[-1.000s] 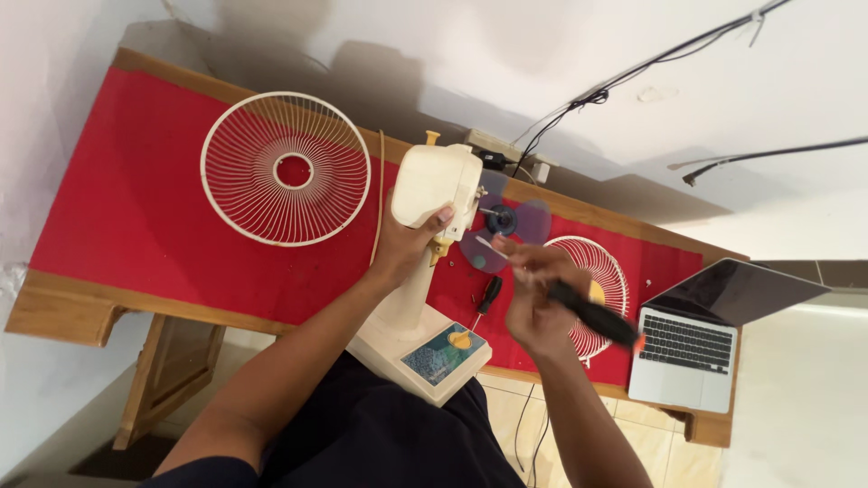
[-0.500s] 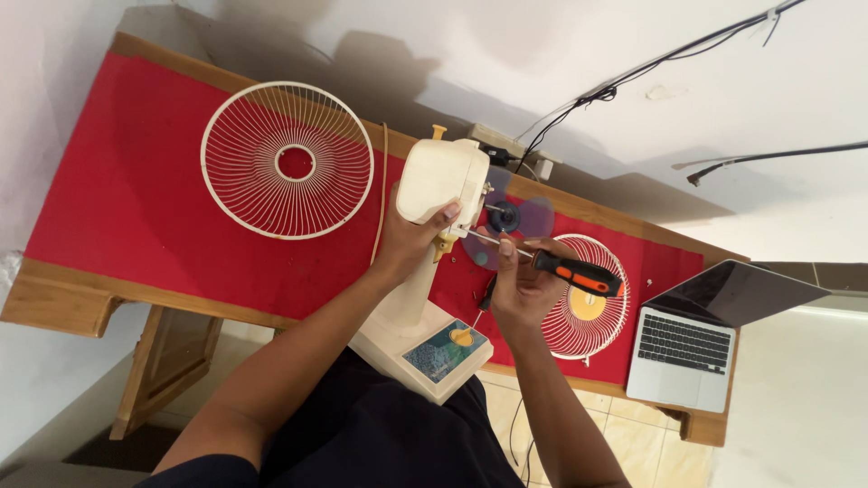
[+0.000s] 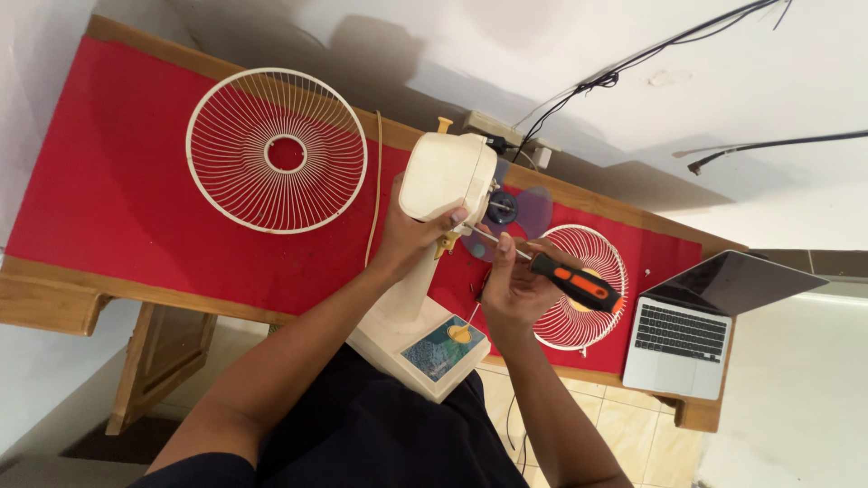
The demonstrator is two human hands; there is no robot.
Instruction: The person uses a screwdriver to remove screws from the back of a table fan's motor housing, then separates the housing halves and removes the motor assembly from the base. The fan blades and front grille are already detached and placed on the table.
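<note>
left hand [image 3: 411, 237] – clenched round cream fan motor housing [image 3: 447, 176] | right hand [image 3: 517, 287] – grasping orange-black screwdriver [image 3: 559, 275], tip at housing | loose grille [image 3: 277, 150] on red table [image 3: 108, 199]

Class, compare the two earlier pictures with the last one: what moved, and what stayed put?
The right hand swung the screwdriver round, from handle pointing down-right to tip aimed at the fan motor housing. The left hand kept gripping the housing. The loose grille and laptop stayed put.

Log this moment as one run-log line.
left hand: steadies fan motor housing | right hand: holds screwdriver, tip at housing | grille: lying on table
</note>
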